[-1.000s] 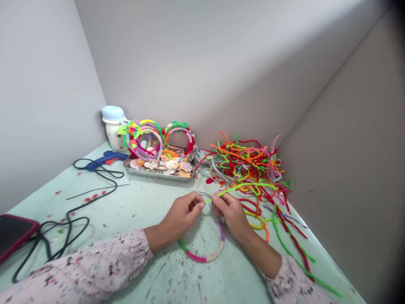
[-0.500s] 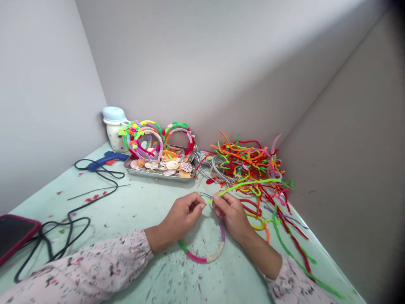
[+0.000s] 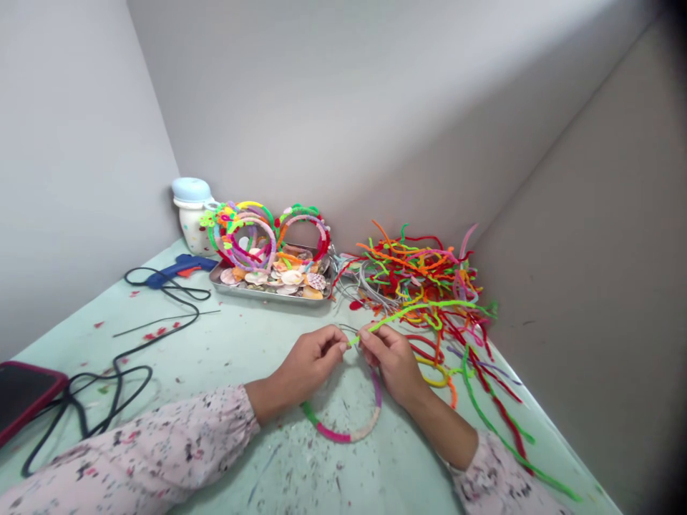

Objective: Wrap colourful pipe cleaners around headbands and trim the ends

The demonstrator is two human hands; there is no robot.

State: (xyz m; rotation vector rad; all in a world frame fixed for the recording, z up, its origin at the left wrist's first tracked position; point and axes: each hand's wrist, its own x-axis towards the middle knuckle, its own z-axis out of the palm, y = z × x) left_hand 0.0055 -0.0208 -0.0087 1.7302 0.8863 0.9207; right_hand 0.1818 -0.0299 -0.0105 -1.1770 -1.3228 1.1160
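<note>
Fingertips of the left hand pinch the bare wire top of a partly wrapped headband, closed tight on it just where a lime-green pipe cleaner begins. Thumb and forefinger of the right hand are closed on that same pipe cleaner, almost touching the left fingertips, and the free end of the green strand runs up and away to the right, over the heap behind it. Below the hands the headband curves down onto the tabletop, its lower arc already covered in green, pink, cream and purple bands; it lies near the front edge, roughly midway along it.

Right of the hands, filling the back right corner of the tabletop, sits a loose pile of pipe cleaners in red, orange, green and pink, with several long strands trailing forward along the right edge. Behind the hands, against the back wall, a metal tray holds seashells, and finished headbands stand upright in it. Just left of the tray stands a white jar with a pale blue lid, and in front of that jar lies a blue glue gun, its black cord looping toward the left edge. A dark phone in a red case rests at the front left corner. Both forearms wear floral-print sleeves.
</note>
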